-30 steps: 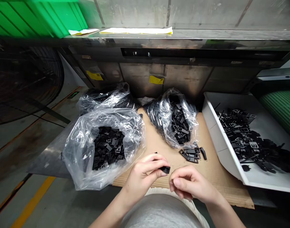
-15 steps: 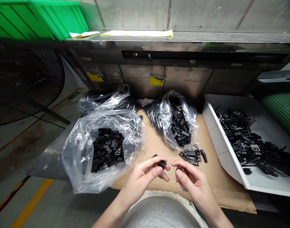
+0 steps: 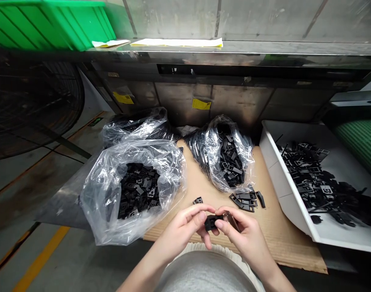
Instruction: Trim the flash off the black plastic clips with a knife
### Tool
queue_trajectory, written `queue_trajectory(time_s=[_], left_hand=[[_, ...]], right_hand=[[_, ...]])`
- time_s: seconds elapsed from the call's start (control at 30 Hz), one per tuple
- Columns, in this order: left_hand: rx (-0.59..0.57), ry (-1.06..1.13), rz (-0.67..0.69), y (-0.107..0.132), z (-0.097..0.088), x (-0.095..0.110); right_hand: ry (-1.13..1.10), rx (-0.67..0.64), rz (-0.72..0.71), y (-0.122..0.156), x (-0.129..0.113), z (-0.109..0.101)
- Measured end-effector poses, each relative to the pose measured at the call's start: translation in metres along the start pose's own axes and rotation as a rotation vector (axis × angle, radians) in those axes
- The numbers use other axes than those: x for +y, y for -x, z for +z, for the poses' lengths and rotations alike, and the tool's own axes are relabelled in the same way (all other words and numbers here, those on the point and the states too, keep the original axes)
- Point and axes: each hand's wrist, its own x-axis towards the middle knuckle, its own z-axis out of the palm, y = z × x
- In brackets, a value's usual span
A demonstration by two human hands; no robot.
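Close to my body, my left hand [image 3: 185,224] pinches a small black plastic part [image 3: 210,223] between thumb and fingers. My right hand [image 3: 245,229] meets it from the other side, with its thumb and fingertips closed on a flat, dark plastic piece [image 3: 232,221]. The two pieces touch or nearly touch; fingers hide the exact contact. One small black part [image 3: 198,200] lies on the cardboard [image 3: 200,174] just beyond my left hand. Several black rectangular pieces [image 3: 246,200] lie beyond my right hand.
An open clear bag [image 3: 103,202] of small black parts stands at left, with another bag [image 3: 133,125] behind it. A third bag [image 3: 214,162] of black pieces stands at centre back. On the right is a white bin [image 3: 282,194] of black parts; a fan [image 3: 36,101] stands far left.
My hands have come together, so their two pieces now meet between the fingertips. The lone part on the cardboard shows more fully beyond my left hand.
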Motion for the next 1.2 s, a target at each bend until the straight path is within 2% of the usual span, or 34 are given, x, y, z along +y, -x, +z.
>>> queue_trajectory(time_s=[0.2,0.43,0.67,1.0,1.2], left_hand=[[0.032,-0.028,-0.023,0.002,0.001,0.001],[0.029,-0.071,0.040,0.006,0.001,0.004],[0.076,-0.041,0.047,0.004,0.000,0.002],[0.208,-0.220,0.146,0.004,-0.007,-0.001],[0.195,-0.291,0.193,0.002,-0.006,-0.002]], right_hand=[[-0.018,0.033,-0.021,0.002,0.004,-0.001],[0.019,0.054,-0.041,0.004,0.008,0.001],[0.124,0.083,-0.169,0.006,0.008,-0.001],[0.131,0.008,-0.171,0.002,0.012,0.001],[0.134,0.045,-0.194,0.001,0.013,0.002]])
